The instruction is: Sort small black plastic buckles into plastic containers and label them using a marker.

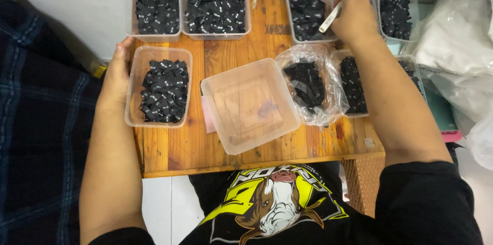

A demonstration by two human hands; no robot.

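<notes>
1. Small wooden table (257,34) against a white wall, white tile floor below; dark plaid fabric (36,121) at left, white plastic bags (457,34) at right.
2. Left hand (117,73): flat against the left wall of the near-left clear tub (134,91), thumb at its far corner. Not gripping, just pressed to it. Tub is full of small black folded labels (164,91).
3. Right hand (355,19): at the far right, fingers curled around a white marker (336,8) with a black cap, tip pointing far-right. It hovers over the far-row tubs.
4. Centre: 1 empty clear tub (250,105), tilted, with a pink slip (208,116) under its left edge.
5. Just right of it: an open clear bag (308,83) of labels, then another filled tub (354,86) partly under the right forearm.
6. Far row: 2 filled tubs at left (156,6) (215,6), 3 more around the right hand.
</notes>
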